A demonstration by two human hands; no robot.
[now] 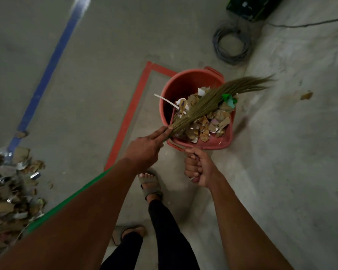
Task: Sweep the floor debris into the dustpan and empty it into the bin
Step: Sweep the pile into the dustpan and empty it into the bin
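Your left hand (144,147) grips the broom (203,106) across the loaded dustpan (219,143) over the bin (183,82); your right hand (198,168) clutches the dustpan's handle.

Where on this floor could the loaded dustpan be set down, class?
Bare concrete lies between the blue line and the red tape, and right of the red bin, below the cable coil. Crowded: the debris pile at lower left.

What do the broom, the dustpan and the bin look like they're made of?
Broom: a bundle of thin, dry, straw-coloured plant fibres, likely grass. Dustpan: looks like moulded plastic, smooth pinkish-red with a dull sheen. Bin: similar red plastic, judging by its smooth wall and moulded handle.
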